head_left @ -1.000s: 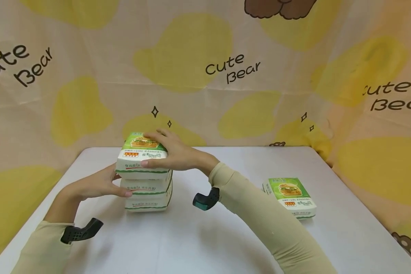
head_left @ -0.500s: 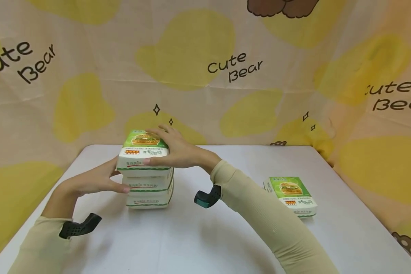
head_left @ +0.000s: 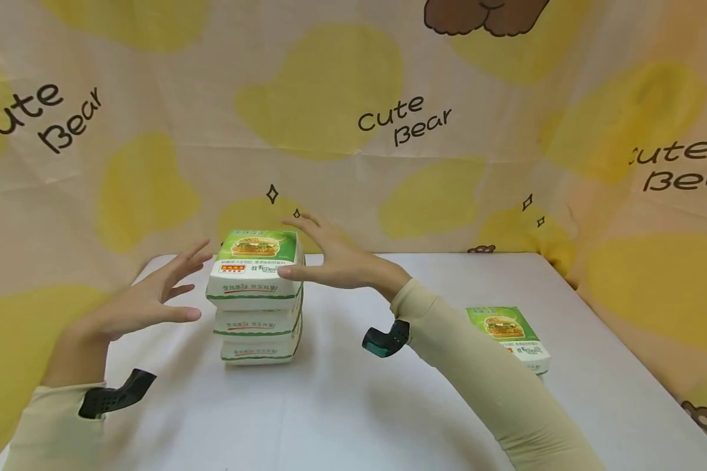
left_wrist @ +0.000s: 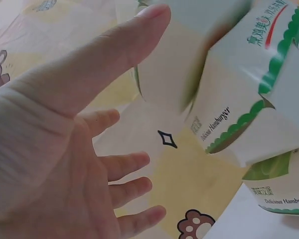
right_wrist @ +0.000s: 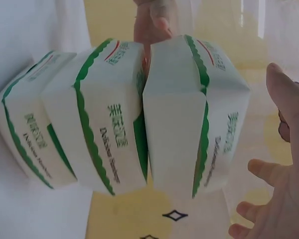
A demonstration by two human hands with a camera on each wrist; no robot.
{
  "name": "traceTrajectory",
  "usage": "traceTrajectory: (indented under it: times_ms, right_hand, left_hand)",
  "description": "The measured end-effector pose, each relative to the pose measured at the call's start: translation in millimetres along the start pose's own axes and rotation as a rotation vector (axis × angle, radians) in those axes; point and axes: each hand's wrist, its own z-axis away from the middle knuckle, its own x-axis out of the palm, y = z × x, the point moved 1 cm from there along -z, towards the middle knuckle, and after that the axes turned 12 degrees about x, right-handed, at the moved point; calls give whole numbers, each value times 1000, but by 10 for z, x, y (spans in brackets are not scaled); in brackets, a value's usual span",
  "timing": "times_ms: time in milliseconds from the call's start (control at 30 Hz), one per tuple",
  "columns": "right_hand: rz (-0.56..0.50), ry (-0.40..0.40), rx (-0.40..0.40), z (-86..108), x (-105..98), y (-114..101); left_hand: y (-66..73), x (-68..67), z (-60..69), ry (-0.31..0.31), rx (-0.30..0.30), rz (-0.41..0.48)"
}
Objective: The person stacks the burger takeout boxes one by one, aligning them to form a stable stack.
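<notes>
Three white and green hamburger boxes stand stacked on the left part of the table, the top one with a burger picture on its lid. Left of the stack, my left hand holds nothing, its fingers spread and apart from the cardboard. My right hand hovers at the right of the top box, fingers extended; in the head view its thumb overlaps the lid's front edge. In the right wrist view a gap shows between the right hand and the top box. The left wrist view shows the open left palm.
Another hamburger box lies on the right side of the white table, partly hidden by the right sleeve. A patterned "Cute Bear" cloth hangs behind the table and along its sides.
Both hands have let go of the stack: the left moved off to the left, the right shifted to the right. The three boxes stay stacked.
</notes>
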Motion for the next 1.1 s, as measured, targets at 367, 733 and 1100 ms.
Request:
traceTrajectory:
  times_ms: [367, 733, 1100]
  right_hand:
    - [-31, 94, 35, 362, -120, 403]
    - [-80, 104, -2, 552, -169, 536]
    - [-60, 105, 5, 760, -190, 756]
  left_hand:
    - [54, -27, -6, 220, 58, 66]
    - [74, 30, -168, 454, 170, 237]
    - [92, 67, -197, 522, 199, 271]
